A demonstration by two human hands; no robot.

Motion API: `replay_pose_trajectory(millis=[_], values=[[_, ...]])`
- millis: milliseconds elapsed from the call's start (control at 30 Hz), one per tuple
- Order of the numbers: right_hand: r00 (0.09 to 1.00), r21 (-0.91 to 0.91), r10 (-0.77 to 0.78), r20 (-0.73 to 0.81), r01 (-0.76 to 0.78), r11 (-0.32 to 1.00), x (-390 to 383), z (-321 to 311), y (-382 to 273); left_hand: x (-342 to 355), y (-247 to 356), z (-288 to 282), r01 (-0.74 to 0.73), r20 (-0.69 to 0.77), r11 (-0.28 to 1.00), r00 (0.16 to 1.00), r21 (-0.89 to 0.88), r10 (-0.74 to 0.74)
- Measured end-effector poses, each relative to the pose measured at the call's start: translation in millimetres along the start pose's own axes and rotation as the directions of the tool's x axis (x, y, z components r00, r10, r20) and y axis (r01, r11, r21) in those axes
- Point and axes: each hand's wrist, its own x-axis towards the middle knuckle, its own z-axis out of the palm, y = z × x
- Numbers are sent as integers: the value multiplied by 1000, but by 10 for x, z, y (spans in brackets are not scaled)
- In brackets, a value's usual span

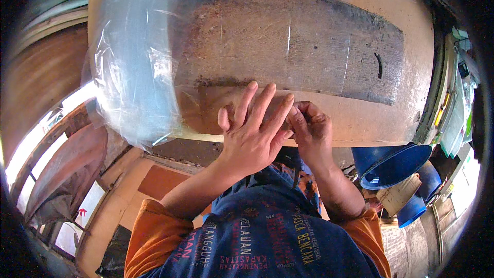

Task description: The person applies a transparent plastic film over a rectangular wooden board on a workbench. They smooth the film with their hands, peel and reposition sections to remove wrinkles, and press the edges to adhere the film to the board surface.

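My left hand (253, 131) hovers over the near edge of the tan tabletop (355, 118), its back up and fingers stretched out and apart. Right beside it, my right hand (312, 129) has thumb and forefinger pinched together close to the left forefinger and thumb. Whatever those fingertips hold, if anything, is too small or hidden to make out. Beyond both hands lies a dark, worn rectangular panel (267, 36) crossed by thin pale lines. Left of the hands, a stack of clear plastic sheets or bags (135, 67) drapes over the table's near edge.
A small black curved strip (380, 65) lies on the panel's right side. Blue plastic tubs (396, 167) stand below the table at the right, with a piece of cardboard (400, 195) by them. Plastic bags (455, 123) hang at the far right. A draped dark cloth (69, 172) is at the left.
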Motion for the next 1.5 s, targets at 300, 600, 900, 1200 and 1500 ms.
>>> replay_pose_trajectory(millis=[300,600,900,1200,1500], values=[[844,-565,-488,-224,296,770,-37,-358,-69,47,-19,141,8,117,999,993,53,-14],[554,-941,-784,-279,4,338,529,-1054,-594,41,11,189,2,81,994,997,110,-11],[548,-974,-806,-223,-88,210,615,-1124,-634,61,53,194,19,62,995,998,102,-26],[525,-869,-801,-289,208,449,444,-1153,-652,67,99,193,53,76,995,995,83,-59],[699,-675,-704,124,579,457,163,-393,-507,92,143,216,91,74,993,993,75,-97]])
